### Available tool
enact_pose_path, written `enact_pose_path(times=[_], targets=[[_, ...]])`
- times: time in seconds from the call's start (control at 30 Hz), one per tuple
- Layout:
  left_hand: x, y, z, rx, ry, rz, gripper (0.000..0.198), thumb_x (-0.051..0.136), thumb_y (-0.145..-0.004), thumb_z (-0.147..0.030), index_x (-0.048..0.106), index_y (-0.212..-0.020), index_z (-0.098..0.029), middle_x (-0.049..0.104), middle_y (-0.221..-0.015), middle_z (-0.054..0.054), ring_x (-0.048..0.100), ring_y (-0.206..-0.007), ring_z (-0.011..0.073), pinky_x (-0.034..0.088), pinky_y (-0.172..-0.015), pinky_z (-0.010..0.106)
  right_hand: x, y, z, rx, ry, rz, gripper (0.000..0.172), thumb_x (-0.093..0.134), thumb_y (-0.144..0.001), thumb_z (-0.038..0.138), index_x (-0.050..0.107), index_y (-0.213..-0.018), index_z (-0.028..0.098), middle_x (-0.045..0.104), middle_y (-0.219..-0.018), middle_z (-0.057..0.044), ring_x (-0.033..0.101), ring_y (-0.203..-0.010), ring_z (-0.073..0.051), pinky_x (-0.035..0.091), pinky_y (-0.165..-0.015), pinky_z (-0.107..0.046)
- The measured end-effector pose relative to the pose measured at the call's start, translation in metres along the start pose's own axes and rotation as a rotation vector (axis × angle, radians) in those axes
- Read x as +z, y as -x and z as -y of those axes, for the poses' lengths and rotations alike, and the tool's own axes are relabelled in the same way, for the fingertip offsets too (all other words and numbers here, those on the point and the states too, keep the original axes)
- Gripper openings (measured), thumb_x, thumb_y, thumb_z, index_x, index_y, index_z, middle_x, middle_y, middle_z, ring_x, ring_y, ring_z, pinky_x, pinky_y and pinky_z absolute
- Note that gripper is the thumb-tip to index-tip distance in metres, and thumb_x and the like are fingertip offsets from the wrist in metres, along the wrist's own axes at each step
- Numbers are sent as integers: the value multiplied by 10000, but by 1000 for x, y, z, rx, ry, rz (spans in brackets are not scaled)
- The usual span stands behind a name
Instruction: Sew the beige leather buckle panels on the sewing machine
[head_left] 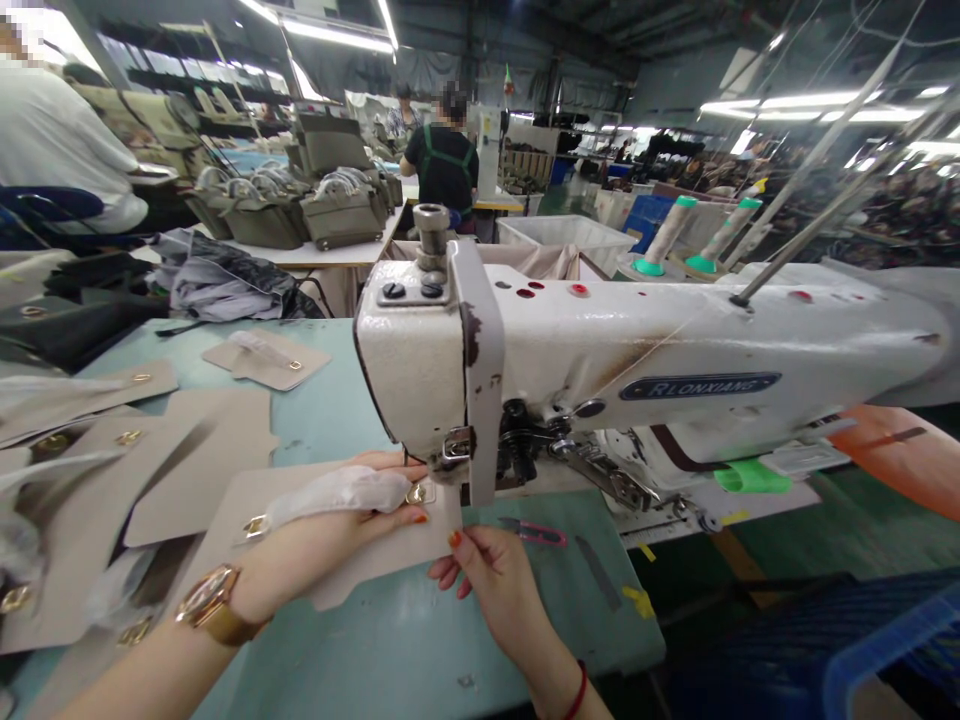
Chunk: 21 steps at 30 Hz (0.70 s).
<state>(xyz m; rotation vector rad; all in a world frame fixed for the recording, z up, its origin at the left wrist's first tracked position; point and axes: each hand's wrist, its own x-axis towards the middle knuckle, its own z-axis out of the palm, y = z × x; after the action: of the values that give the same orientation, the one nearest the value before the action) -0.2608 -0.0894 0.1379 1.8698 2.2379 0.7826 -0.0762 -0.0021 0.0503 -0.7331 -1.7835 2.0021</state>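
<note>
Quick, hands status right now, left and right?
Left hand: open, pressed flat on the beige leather panel with gold clasp.
Right hand: closed, pinching that panel's edge by the white sewing machine.

Beige panel (352, 540), white machine (637, 350)

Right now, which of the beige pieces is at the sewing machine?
The piece pressed by the left hand and pinched by the right hand, at the sewing machine; the other pieces lie farther left.

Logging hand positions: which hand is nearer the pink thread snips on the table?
Right. The right hand lies just left of the snips; the left hand rests farther left on the beige panel.
</note>
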Motion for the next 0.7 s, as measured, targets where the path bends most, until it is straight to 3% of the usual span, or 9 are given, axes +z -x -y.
enact_pose_path(times=[0.17, 0.4, 0.53, 0.7], targets=[[7, -5, 10, 81, -62, 147, 404, 497, -887, -469, 679, -1103, -181, 702, -1072, 83, 618, -1001, 262, 463, -959, 397, 3, -5, -15, -49, 19, -61, 483, 515, -898, 499, 678, -673, 104, 684, -651, -77, 592, -552, -93, 419, -522, -149], [11, -3, 13, 131, -74, 81, 395, 557, -859, -479, 664, -1113, -197, 684, -1134, 57, 598, -1048, 258, 426, -986, 356, 4, -4, -18, -55, -37, -65, 472, 531, -896, 479, 677, -645, 107, 664, -617, -67, 585, -538, -92, 445, -539, -152], [8, -3, 9, 91, -51, 95, 367, 570, -850, -476, 684, -1077, -212, 703, -1086, 56, 616, -1013, 261, 424, -971, 337, 4, -4, -17, -66, -57, -58, 469, 534, -895, 473, 674, -647, 101, 661, -612, -68, 586, -535, -90, 449, -537, -150], [4, -9, 9, 30, 122, 132, 195, 594, -839, -384, 711, -943, -268, 721, -946, 14, 638, -899, 239, 469, -852, 307, 3, -9, -10, -52, -69, -61, 500, 538, -884, 496, 668, -615, 96, 655, -593, -73, 576, -515, -83, 445, -525, -142]])
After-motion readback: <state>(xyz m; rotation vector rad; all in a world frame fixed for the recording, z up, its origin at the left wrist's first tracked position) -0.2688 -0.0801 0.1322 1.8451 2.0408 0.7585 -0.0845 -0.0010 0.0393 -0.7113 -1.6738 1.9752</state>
